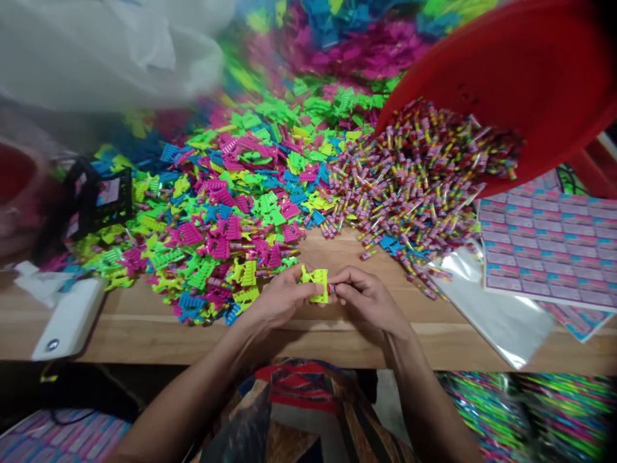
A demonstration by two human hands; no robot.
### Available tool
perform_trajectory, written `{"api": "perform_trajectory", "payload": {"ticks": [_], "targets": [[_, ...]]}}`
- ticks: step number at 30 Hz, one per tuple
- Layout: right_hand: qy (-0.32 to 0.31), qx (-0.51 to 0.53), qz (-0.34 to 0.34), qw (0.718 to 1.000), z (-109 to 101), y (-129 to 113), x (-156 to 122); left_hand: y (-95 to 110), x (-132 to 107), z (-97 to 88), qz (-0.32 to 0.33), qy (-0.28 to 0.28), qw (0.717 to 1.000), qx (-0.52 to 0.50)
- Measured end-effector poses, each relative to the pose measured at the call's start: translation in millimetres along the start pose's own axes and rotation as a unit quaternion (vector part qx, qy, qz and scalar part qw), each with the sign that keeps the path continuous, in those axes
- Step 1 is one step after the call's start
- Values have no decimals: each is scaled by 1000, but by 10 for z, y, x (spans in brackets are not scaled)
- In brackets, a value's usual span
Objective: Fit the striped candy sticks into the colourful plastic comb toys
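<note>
Near the table's front edge, my left hand (pixel 284 296) is closed on a yellow plastic toy piece (pixel 320 278), with the thumb lying across it. Close by on the right, my right hand (pixel 369 297) pinches a small wrapped stick (pixel 332 289) against the right edge of the toy piece. Most of that stick is hidden by fingers. To the left lies a heap of similar pink, green, blue and yellow toy pieces (pixel 219 235), some with wrapped sticks among them. A pile of wrapped sticks (pixel 409 173) spreads out at the right.
A tipped red basin (pixel 544 83) backs the stick pile. Printed card sheets (pixel 549 247) and a clear plastic bag (pixel 491 308) lie at the right. On the left are a white power bank (pixel 71 318) and a black frame-like object (pixel 108 196). A whitish sack (pixel 106 58) hangs over the back left.
</note>
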State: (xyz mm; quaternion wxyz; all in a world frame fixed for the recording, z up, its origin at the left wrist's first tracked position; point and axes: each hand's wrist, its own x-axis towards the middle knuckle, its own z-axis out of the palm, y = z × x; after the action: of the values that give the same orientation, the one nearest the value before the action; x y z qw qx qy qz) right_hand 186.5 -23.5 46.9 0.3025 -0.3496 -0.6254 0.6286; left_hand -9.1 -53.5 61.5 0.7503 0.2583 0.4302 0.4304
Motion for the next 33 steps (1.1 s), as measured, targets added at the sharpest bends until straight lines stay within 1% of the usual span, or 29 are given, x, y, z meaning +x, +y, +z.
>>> {"api": "perform_trajectory", "payload": {"ticks": [2, 4, 6, 8, 9, 11, 13, 14, 15, 16, 17, 19, 21, 23, 25, 26, 27, 28, 29, 31, 32, 33], "targets": [[-3, -2, -19, 1000, -65, 27, -58, -27, 17, 85, 10, 2, 999, 47], [12, -44, -46, 998, -123, 61, -115, -72, 48, 169, 53, 34, 988, 143], [30, -101, -75, 992, -173, 103, -173, -129, 87, 250, 105, 78, 958, 255], [54, -133, -93, 985, -212, 154, -237, -182, 128, 322, 136, 100, 929, 330], [67, -134, -97, 984, -225, 180, -271, -201, 146, 353, 139, 91, 923, 347], [86, -121, -99, 984, -237, 228, -339, -204, 167, 395, 121, 46, 924, 360], [77, -106, -101, 986, -242, 273, -400, -138, 159, 398, 87, 10, 927, 364], [67, -102, -101, 987, -249, 299, -427, -71, 139, 378, 70, 6, 927, 368], [60, -104, -99, 988, -264, 330, -449, 21, 107, 342, 56, 19, 925, 374], [58, -110, -93, 988, -290, 370, -467, 137, 61, 288, 46, 46, 921, 384], [66, -121, -84, 987, -328, 419, -479, 274, 0, 216, 43, 82, 913, 398], [93, -155, -63, 981, -439, 543, -480, 587, -154, 22, 58, 168, 882, 436], [123, -212, -64, 967, -579, 680, -439, 893, -325, -215, 90, 243, 834, 487], [150, -267, -92, 947, -719, 805, -354, 1120, -461, -450, 123, 301, 776, 540], [174, -320, -128, 922, -832, 903, -236, 1228, -515, -628, 159, 348, 715, 585], [185, -350, -141, 907, -874, 944, -171, 1240, -504, -682, 178, 363, 691, 599], [195, -382, -151, 890, -907, 981, -105, 1232, -469, -711, 194, 365, 679, 606], [203, -414, -157, 873, -930, 1016, -43, 1212, -413, -717, 203, 354, 680, 608], [207, -444, -159, 857, -946, 1048, 13, 1188, -340, -706, 203, 330, 692, 609], [210, -487, -158, 833, -959, 1100, 103, 1168, -158, -663, 188, 263, 725, 609], [209, -498, -154, 828, -959, 1117, 135, 1185, -55, -650, 181, 231, 732, 615], [206, -504, -149, 826, -956, 1128, 158, 1224, 55, -653, 178, 210, 724, 633]]}}
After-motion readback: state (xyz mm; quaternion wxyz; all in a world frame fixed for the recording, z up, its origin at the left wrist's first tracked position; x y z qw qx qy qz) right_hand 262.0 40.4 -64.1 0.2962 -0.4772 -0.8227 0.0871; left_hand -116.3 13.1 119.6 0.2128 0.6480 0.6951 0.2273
